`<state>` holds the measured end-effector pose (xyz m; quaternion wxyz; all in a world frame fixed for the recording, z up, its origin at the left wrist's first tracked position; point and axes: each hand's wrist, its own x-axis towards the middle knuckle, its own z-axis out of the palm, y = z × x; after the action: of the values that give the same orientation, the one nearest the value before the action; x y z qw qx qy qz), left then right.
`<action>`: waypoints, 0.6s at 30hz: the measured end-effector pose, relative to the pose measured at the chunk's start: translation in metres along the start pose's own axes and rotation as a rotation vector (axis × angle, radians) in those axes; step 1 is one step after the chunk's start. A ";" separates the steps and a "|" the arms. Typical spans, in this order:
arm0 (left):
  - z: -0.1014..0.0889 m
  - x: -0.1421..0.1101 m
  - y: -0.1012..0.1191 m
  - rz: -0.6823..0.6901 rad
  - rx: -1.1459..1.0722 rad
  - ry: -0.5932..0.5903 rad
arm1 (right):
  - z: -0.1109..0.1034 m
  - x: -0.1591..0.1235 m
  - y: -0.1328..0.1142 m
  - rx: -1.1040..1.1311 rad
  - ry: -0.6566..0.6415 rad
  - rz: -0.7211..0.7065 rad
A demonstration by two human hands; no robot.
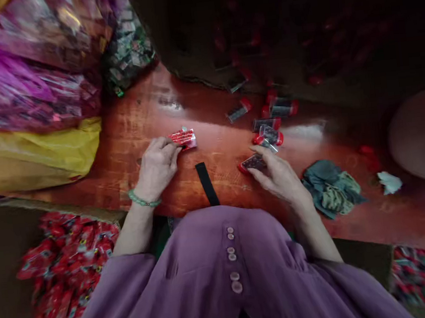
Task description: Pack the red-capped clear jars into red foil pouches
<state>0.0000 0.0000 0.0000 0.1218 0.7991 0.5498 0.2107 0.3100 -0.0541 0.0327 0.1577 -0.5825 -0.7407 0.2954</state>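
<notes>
Step judged in hand: two small items being handled separately, one per hand. Hands apart from each other. Red packet [183, 138] pinched by left hand [159, 164] at left of tabletop [214, 146]. Dark, red-ended container [254, 163] held between thumb and fingers of right hand [280, 174], just nearer than other containers [283, 107]. Black strap [206, 182] lying between hands, near edge. Next move judged to call for container to be gripped firmly, neighbours left undisturbed, packet kept steady.

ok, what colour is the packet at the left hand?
The packet at the left hand is mostly red; head view shows it best.
</notes>
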 end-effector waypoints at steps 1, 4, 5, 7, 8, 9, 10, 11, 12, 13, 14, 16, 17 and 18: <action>0.001 0.000 -0.001 -0.019 0.006 0.035 | -0.003 0.000 -0.001 -0.015 -0.036 -0.001; 0.001 0.001 -0.002 -0.043 -0.008 0.148 | -0.010 0.000 -0.002 0.037 -0.076 0.019; 0.001 0.000 -0.001 -0.040 -0.022 0.196 | -0.011 0.000 -0.002 0.083 -0.075 0.039; -0.002 -0.001 0.001 -0.016 -0.069 0.278 | -0.010 0.000 -0.002 0.236 -0.013 0.074; -0.003 -0.002 0.004 0.000 -0.095 0.310 | -0.009 0.001 -0.003 0.338 0.044 0.087; -0.005 -0.003 0.006 0.017 -0.117 0.337 | -0.007 0.003 -0.005 0.448 0.110 0.093; -0.007 -0.005 0.009 0.037 -0.133 0.356 | -0.004 0.005 -0.008 0.557 0.174 0.094; -0.009 -0.006 0.012 0.059 -0.146 0.368 | -0.001 0.008 -0.012 0.657 0.231 0.087; -0.011 -0.008 0.016 0.081 -0.159 0.377 | 0.002 0.012 -0.017 0.743 0.271 0.073; -0.013 -0.009 0.020 0.101 -0.173 0.383 | 0.005 0.016 -0.023 0.812 0.293 0.052; -0.015 -0.011 0.023 0.120 -0.188 0.380 | 0.008 0.020 -0.030 0.864 0.303 0.024; -0.018 -0.014 0.031 0.155 -0.223 0.366 | 0.012 0.027 -0.043 0.922 0.300 -0.035; -0.019 -0.016 0.034 0.169 -0.238 0.359 | 0.013 0.030 -0.049 0.930 0.292 -0.063; -0.019 -0.018 0.038 0.181 -0.250 0.350 | 0.014 0.033 -0.053 0.926 0.284 -0.088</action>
<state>0.0165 -0.0312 0.0295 0.1032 0.7750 0.4583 0.4228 0.2515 -0.0339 0.0509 0.5122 -0.4538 -0.5266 0.5044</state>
